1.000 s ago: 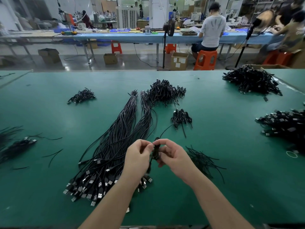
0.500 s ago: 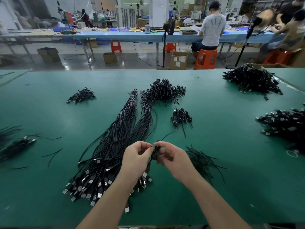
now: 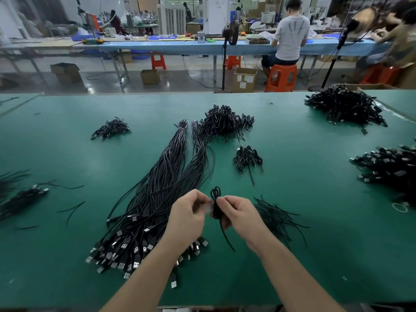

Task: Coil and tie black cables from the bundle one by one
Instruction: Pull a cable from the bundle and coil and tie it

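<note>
My left hand (image 3: 188,212) & right hand (image 3: 239,213) both pinch 1 coiled cable (image 3: 216,203); 1 long bundle (image 3: 157,194) under left, on tabletop (image 3: 315,255).

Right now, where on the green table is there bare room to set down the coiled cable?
Bare patches: between the small coil pile and the right heap; also left of the long cable bundle, below the far-left pile. Crowded: under both hands, among the bundle's plugs and the loose ties.
</note>
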Action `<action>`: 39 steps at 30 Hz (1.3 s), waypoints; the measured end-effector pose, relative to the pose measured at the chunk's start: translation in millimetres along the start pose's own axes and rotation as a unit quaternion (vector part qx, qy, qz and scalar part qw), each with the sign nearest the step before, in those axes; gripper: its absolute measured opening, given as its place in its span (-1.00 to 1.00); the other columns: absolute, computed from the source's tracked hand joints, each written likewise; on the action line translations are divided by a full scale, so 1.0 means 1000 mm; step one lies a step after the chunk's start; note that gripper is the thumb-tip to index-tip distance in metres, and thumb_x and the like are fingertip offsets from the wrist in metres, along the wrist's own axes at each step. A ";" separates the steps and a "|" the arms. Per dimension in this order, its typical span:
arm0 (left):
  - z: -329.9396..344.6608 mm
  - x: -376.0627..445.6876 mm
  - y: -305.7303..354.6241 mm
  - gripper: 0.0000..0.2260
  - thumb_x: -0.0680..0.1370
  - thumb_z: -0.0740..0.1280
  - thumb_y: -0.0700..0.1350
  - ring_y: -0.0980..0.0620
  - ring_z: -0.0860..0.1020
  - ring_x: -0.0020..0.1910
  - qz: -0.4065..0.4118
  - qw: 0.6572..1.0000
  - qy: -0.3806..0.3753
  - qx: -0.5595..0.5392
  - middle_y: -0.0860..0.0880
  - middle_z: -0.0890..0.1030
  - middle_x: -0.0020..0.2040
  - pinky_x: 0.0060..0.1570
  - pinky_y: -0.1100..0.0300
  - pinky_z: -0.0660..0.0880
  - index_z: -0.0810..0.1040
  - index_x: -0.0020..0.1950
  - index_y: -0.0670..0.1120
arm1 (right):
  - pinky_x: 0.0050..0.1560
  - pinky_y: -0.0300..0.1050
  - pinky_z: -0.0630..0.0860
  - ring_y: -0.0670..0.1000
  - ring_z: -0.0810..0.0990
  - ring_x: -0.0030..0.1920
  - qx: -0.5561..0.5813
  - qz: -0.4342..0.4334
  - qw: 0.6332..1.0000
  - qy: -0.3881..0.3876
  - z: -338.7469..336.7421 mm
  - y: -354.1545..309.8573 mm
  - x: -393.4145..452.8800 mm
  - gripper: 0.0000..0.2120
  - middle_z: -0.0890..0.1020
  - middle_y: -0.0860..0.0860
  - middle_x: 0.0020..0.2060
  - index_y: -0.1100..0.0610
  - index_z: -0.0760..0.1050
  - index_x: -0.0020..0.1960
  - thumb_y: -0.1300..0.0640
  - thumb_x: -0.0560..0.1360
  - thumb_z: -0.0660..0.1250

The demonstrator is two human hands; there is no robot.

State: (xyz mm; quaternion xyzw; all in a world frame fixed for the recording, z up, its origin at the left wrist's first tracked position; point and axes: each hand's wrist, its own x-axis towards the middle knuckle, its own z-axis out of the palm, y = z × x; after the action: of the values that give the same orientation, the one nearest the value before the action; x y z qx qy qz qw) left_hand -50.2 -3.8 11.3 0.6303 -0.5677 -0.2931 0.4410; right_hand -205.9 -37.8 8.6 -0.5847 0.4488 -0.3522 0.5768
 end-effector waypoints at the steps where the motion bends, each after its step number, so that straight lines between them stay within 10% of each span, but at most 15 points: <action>1: 0.001 0.000 0.001 -0.78 0.57 0.39 -0.26 0.22 0.56 -0.33 0.003 1.000 0.002 0.008 0.19 0.63 -0.28 -0.28 0.40 0.45 0.56 -0.18 0.04 | -0.40 -0.24 0.45 -0.08 0.47 -0.47 0.020 0.020 1.000 -0.002 0.000 0.001 0.001 -0.73 0.72 0.05 -0.28 0.21 0.64 -0.05 0.08 0.66 0.26; 9: 0.008 -0.004 -0.002 -0.77 0.58 0.38 -0.26 0.21 0.49 -0.33 0.057 0.994 0.015 0.088 0.12 0.55 -0.34 -0.32 0.37 0.37 0.52 -0.17 0.04 | -0.50 -0.20 0.41 -0.02 0.44 -0.53 0.132 0.130 0.983 0.004 0.000 0.003 0.010 -0.80 0.64 0.09 -0.40 0.26 0.56 0.06 0.10 0.60 0.35; 18: 0.008 0.001 -0.011 -0.96 0.60 0.39 -0.06 0.20 0.59 -0.17 -0.046 0.999 0.023 0.017 0.10 0.65 -0.16 -0.18 0.39 0.48 0.61 -0.01 0.10 | -0.24 -0.06 0.65 0.09 0.69 -0.27 0.108 0.104 0.988 0.031 0.000 0.012 0.006 -0.83 0.70 0.12 -0.02 0.21 0.59 0.15 0.17 0.60 0.36; 27: 0.020 0.013 -0.032 -0.76 0.58 0.39 0.03 0.25 0.44 -0.49 -0.100 0.993 -0.024 0.054 0.19 0.53 -0.49 -0.45 0.41 0.32 0.61 -0.28 0.01 | -0.29 -0.11 0.62 0.07 0.68 -0.33 0.070 0.091 0.991 0.064 0.006 0.034 0.021 -0.75 0.67 0.09 -0.32 0.21 0.64 -0.06 0.08 0.64 0.29; 30: 0.019 0.023 -0.040 -0.68 0.60 0.35 -0.01 0.18 0.33 -0.57 -0.120 0.990 0.001 0.068 0.15 0.42 -0.57 -0.53 0.37 0.26 0.55 -0.33 -0.10 | -0.19 -0.03 0.62 0.09 0.67 -0.20 -0.100 0.058 0.989 0.086 0.010 0.049 0.036 -0.66 0.66 0.07 -0.22 0.14 0.61 0.00 -0.05 0.68 0.16; 34: 0.019 0.055 -0.048 -0.64 0.60 0.34 -0.02 0.15 0.25 -0.60 -0.158 0.985 0.035 0.064 0.10 0.34 -0.59 -0.57 0.32 0.19 0.52 -0.30 -0.23 | 0.25 -0.10 0.46 0.03 0.48 0.21 -0.476 -0.089 0.874 0.033 0.013 0.077 0.056 -0.65 0.52 0.02 0.22 0.11 0.44 0.37 0.00 0.68 0.09; 39: 0.031 0.109 -0.039 -0.65 0.57 0.36 -0.03 0.06 0.21 -0.52 -0.168 0.985 0.026 0.042 0.09 0.26 -0.57 -0.50 0.22 0.15 0.49 -0.33 -0.22 | 0.32 0.05 0.39 0.14 0.43 0.28 -0.580 -0.151 0.800 0.015 0.019 0.105 0.061 -0.62 0.47 0.09 0.26 0.14 0.42 0.35 0.00 0.63 0.09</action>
State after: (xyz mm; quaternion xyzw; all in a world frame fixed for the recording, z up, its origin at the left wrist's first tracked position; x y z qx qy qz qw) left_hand -39.7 -118.4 -23.1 0.7418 -0.4540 -0.3226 0.3735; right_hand -179.8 -80.9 -104.0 -0.8649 0.4840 -0.1176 0.0625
